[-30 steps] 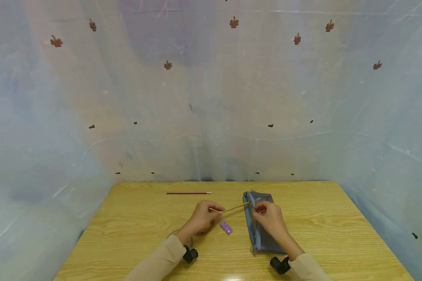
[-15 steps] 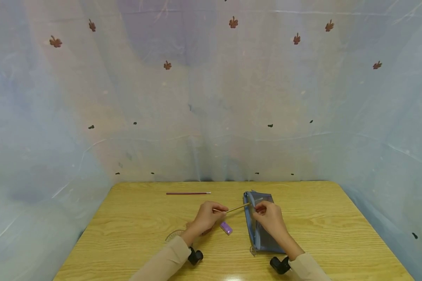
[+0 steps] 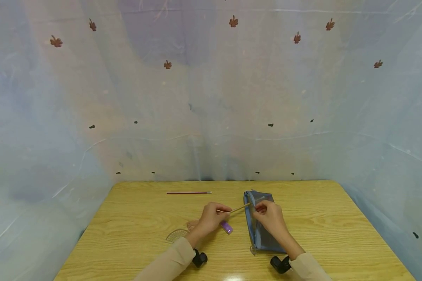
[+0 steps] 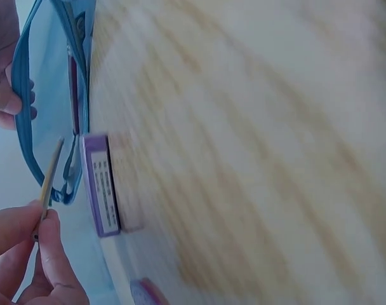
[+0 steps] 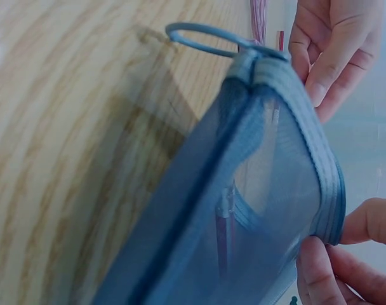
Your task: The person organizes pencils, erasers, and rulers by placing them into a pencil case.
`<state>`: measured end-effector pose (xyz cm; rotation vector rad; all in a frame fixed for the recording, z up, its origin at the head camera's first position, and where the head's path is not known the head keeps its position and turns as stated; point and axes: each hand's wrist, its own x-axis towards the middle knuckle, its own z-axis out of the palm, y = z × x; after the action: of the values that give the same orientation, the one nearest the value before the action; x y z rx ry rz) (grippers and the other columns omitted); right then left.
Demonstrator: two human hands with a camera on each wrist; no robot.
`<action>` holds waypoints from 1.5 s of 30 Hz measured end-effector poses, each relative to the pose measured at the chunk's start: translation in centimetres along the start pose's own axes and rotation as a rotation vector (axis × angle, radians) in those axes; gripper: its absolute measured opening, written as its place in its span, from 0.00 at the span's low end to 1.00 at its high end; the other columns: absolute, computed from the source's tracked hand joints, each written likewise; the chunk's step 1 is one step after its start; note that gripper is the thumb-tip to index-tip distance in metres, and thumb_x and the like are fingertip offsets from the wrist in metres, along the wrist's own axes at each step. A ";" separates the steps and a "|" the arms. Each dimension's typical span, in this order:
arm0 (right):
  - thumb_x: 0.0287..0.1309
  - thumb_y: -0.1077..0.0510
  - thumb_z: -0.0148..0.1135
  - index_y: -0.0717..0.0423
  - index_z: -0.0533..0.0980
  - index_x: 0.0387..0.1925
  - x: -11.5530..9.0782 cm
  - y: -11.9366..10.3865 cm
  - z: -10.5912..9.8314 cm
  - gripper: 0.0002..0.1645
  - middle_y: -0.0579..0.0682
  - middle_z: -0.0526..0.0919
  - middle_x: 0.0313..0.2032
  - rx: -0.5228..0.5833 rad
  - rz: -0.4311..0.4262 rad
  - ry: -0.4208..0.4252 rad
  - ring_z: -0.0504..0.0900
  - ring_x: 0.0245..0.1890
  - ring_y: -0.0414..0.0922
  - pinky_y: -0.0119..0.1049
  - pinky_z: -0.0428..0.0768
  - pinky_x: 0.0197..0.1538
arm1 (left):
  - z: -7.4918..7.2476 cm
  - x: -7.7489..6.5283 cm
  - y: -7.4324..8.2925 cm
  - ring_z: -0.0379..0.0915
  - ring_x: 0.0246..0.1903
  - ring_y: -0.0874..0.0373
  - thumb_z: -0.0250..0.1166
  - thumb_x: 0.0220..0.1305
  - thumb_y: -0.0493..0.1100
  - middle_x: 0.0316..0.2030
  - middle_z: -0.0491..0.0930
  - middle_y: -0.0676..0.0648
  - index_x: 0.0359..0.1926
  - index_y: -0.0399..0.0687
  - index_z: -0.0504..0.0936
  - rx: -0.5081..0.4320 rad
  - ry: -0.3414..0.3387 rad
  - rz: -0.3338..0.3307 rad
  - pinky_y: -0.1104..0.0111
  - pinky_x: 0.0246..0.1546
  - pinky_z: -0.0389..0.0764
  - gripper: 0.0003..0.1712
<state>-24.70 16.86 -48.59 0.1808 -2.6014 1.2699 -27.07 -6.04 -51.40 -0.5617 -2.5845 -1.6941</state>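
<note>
In the head view my left hand pinches a thin tan pencil between thumb and fingers. Its far end overlaps the opening of a blue mesh pencil case. The left wrist view shows that end between the zipper edges. My right hand pinches one zipper edge of the case, which spreads the mouth wide. Through the mesh a dark red pencil shows inside. Just below my left fingers lies a purple eraser on the table, its printed side visible in the left wrist view.
A dark red pencil lies near the back of the wooden table. By my left wrist lie a clear fan-shaped piece and a brownish thing partly hidden by the hand. A ring zipper pull hangs at the case's near end.
My left hand has moved right toward the case with the pencil and now covers part of the eraser. More of the fan-shaped piece shows. The right hand stays in place.
</note>
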 end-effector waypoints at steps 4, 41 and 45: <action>0.49 0.71 0.70 0.67 0.82 0.35 0.1 0.0 0.0 0.09 0.51 0.83 0.29 -0.001 0.002 0.000 0.82 0.29 0.45 0.34 0.82 0.31 | 0.5 0.2 -0.1 0.84 0.34 0.55 0.68 0.65 0.34 0.38 0.87 0.45 0.40 0.37 0.89 -0.005 0.012 -0.006 0.72 0.33 0.83 0.06; 0.48 0.72 0.71 0.66 0.83 0.33 0.1 -0.4 0.2 0.08 0.50 0.83 0.27 0.015 -0.017 0.008 0.83 0.28 0.45 0.31 0.82 0.30 | 2.6 -0.1 1.0 0.82 0.34 0.60 0.67 0.66 0.33 0.37 0.86 0.48 0.41 0.35 0.88 -0.027 0.045 -0.042 0.71 0.34 0.83 0.06; 0.48 0.72 0.71 0.66 0.83 0.33 0.1 -0.5 0.1 0.08 0.50 0.83 0.28 0.023 -0.015 0.004 0.83 0.28 0.45 0.31 0.82 0.31 | 2.6 -0.1 1.2 0.82 0.35 0.59 0.67 0.65 0.32 0.37 0.86 0.47 0.42 0.35 0.88 -0.024 0.054 -0.033 0.70 0.35 0.83 0.06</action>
<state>-24.67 16.46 -48.22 0.2010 -2.5776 1.2944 -26.11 -3.31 -51.49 -0.4700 -2.5537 -1.7266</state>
